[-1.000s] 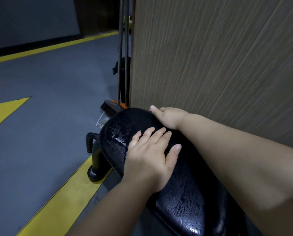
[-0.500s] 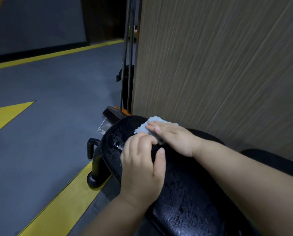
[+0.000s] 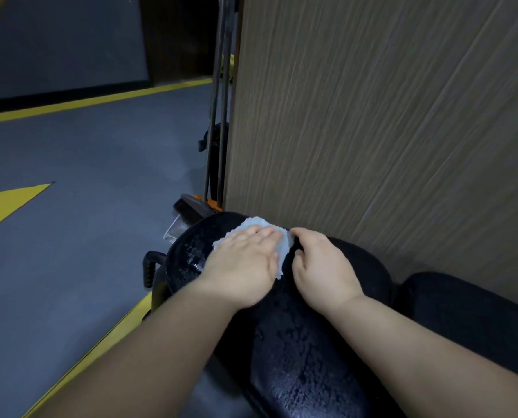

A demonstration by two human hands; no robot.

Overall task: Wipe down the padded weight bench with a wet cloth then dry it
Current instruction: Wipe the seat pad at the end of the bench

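The left grip [image 3: 245,260], released and flat, presses the white cloth [image 3: 251,223] onto the far end of the wet black desk [image 3: 296,357]. The right grip [image 3: 324,263] curls at the cloth's edge; I cannot tell whether it pinches it.

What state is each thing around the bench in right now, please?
bench pad: wet, beaded with droplets.
cloth: spread on the pad's far end.
left hand: flat, pressing down on the cloth.
right hand: curled, apparently pinching the cloth's edge.
broom: upright beside the wooden panel.
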